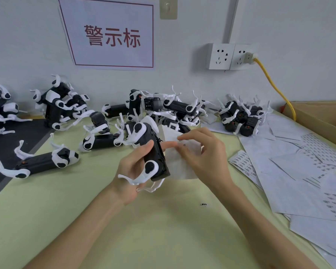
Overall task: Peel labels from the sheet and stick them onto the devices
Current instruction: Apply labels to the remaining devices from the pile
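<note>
One view only, head camera.

- Left hand (132,171): fingers and thumb curled round the held device (153,152), a black body with white legs. It is raised above the middle of the table (163,239), long axis tilted away from the person. The forefinger reaches out past the body toward the paper.
- Right hand (204,158): fingertips drawn together, pinching the label sheet (180,167) near its upper part, where small print shows. The sheet stands just beside the held device, on its right, and touches it. Whether a label has lifted off the backing cannot be told, as the fingers cover the spot.
- Other devices (163,107): many, piled along the far edge of the table, with several lying toward the left edge.
- Spent sheets (291,191): spread in overlapping layers along the right edge, some with rows of labels left on them.
- One loose label (203,204): lies flat on the table, near the person and below the hands.
- Cardboard box (322,117): at the far right corner.

Judgement: the step in hand is peeling, with device and sheet held together ready for transfer. The next move calls for lifting one label clean off by a corner without curling it. The black body should then be turned to present a flat face, and the label pressed down smoothly.
</note>
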